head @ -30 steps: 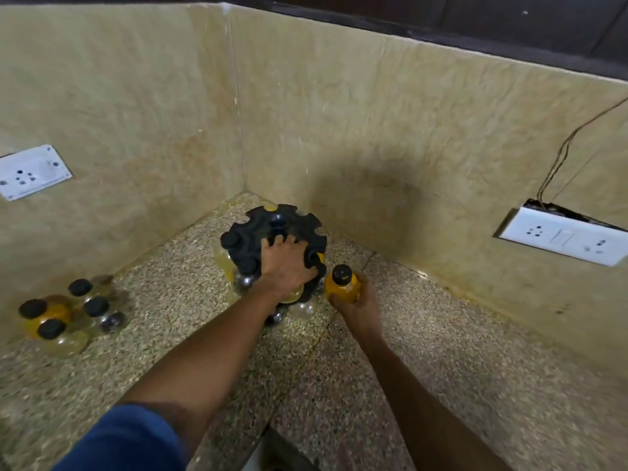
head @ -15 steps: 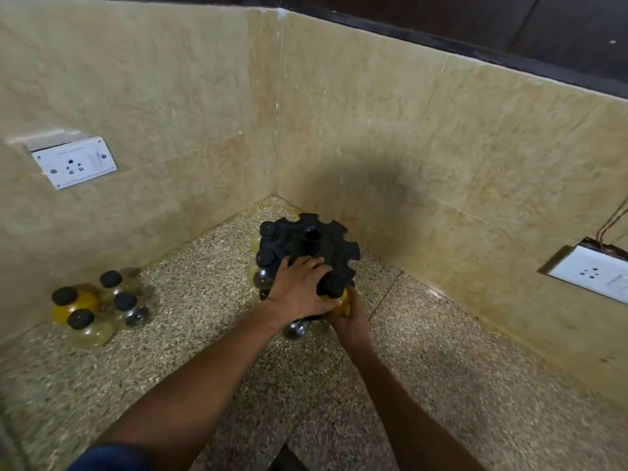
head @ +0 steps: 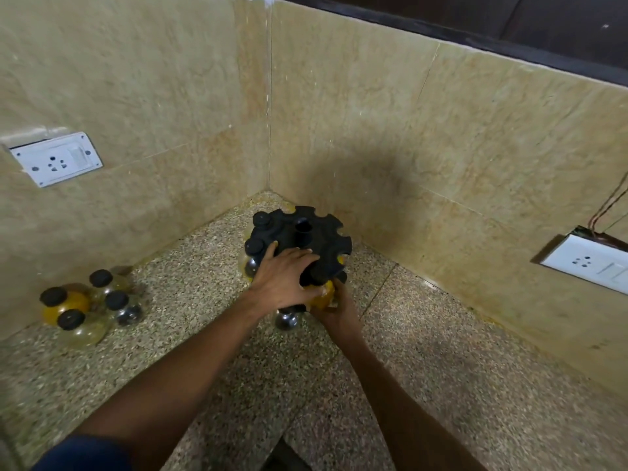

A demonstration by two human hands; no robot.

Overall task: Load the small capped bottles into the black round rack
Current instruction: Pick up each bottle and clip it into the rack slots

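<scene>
Two beige marble-look walls [head: 373,107] are meeting in a corner above a speckled stone bench [head: 441,385]. A white socket plate [head: 56,158] is sitting on the left wall, another [head: 593,263] on the right, thin wires [head: 611,212] rising from it.

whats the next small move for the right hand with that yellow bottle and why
Probably let go and withdraw: the right hand holds the yellow bottle under the black rack, its cap seemingly in a rim slot, while the left hand steadies the rack.
</scene>
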